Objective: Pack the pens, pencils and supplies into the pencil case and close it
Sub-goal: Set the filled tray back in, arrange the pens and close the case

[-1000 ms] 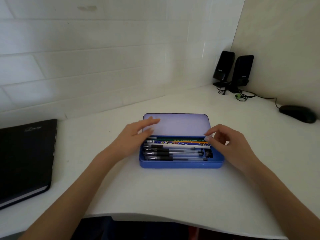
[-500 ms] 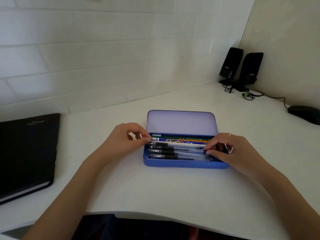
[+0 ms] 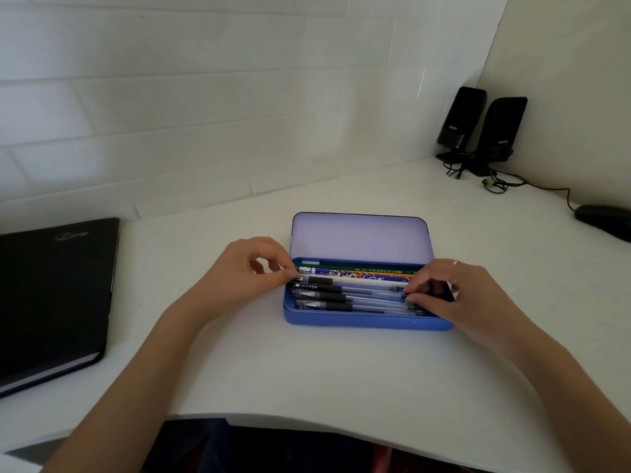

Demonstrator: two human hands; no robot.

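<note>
- The blue pencil case (image 3: 367,320) sits on the white desk (image 3: 307,370) right in front of the person, its lid (image 3: 360,237) standing open toward 12 o'clock
- Inside, clear pens with black grips (image 3: 345,297) lie side by side along the near half; toward 12 o'clock of them lie a white pen, a patterned blue and orange pencil (image 3: 358,275) and a green pencil (image 3: 362,267) against the back wall
- The left hand (image 3: 249,271) is at the 9 o'clock end of the case, fingers curled, thumb and forefinger pinched on the tip of the white pen there
- The right hand (image 3: 447,291) covers the 3 o'clock end, fingers bent down and pressed together on the pen ends; whether it grips one I cannot tell
- A black notebook (image 3: 51,302) lies at 9 o'clock, well apart from the case
- Two black speakers (image 3: 481,128) stand in the corner at 1 o'clock, with a dark mouse (image 3: 604,220) at 2 o'clock
</note>
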